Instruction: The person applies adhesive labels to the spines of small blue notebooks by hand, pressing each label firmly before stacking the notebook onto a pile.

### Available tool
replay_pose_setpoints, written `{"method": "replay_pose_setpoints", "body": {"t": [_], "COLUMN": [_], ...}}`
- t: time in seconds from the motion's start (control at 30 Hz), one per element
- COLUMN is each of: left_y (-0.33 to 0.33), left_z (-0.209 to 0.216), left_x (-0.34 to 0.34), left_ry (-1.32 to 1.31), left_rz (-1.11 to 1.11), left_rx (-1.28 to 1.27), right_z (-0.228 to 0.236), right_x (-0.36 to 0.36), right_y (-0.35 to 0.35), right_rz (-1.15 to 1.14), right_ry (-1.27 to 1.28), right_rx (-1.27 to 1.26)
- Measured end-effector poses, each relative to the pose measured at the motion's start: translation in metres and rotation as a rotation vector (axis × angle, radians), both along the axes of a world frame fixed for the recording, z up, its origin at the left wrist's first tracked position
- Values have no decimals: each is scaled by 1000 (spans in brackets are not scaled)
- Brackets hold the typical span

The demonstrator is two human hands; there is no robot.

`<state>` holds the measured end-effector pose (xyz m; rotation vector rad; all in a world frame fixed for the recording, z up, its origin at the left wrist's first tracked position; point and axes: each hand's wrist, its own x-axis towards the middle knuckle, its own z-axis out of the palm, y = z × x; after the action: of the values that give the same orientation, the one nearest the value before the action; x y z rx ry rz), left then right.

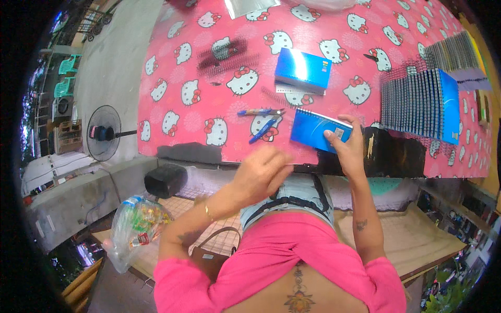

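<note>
My right hand (348, 143) grips the right end of a small blue spiral notebook (313, 129), thumb on the cover beside a white label. The notebook lies near the front table edge, its coil along the far side. My left hand (265, 172) is closed, with bent fingers drawn together left of the notebook; it is partly blurred, and I cannot make out anything in it. A blue-handled tool resembling pliers (263, 130) lies beyond that hand. Farther back, another blue notebook (302, 68) rests on white pages, with a loose wire coil (276, 98) beside it.
Many dark coils (227, 55) lie at the back left. Packed rows of spiral-bound notebooks (417, 107) stand at the right on the pink patterned table cover (182, 115). A fan (103, 133) stands left of the table; a plastic bag (135, 224) sits below it.
</note>
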<state>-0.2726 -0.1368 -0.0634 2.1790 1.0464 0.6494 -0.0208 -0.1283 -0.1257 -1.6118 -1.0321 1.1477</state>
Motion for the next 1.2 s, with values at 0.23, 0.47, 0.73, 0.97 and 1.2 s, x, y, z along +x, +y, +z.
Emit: {"method": "replay_pose_setpoints", "body": {"t": [0.23, 0.47, 0.73, 0.97, 1.2], "left_y": [-42, -38, -39, -4, 18], "left_z": [-4, 9, -9, -43, -61], "left_x": [-26, -20, -17, 1, 40], "left_ry": [124, 373, 208, 12, 119], "left_rz": [-274, -356, -345, -388, -708], "left_rx": [-622, -375, -321, -510, -888], "right_z": [12, 53, 49, 45, 53], "right_x": [-7, 2, 3, -3, -3], "right_y": [-20, -83, -89, -91, -89], "right_rz": [-97, 995, 978, 1017, 1077], "right_ry": [-772, -297, -417, -505, -539], "right_rx": [320, 41, 134, 244, 291]}}
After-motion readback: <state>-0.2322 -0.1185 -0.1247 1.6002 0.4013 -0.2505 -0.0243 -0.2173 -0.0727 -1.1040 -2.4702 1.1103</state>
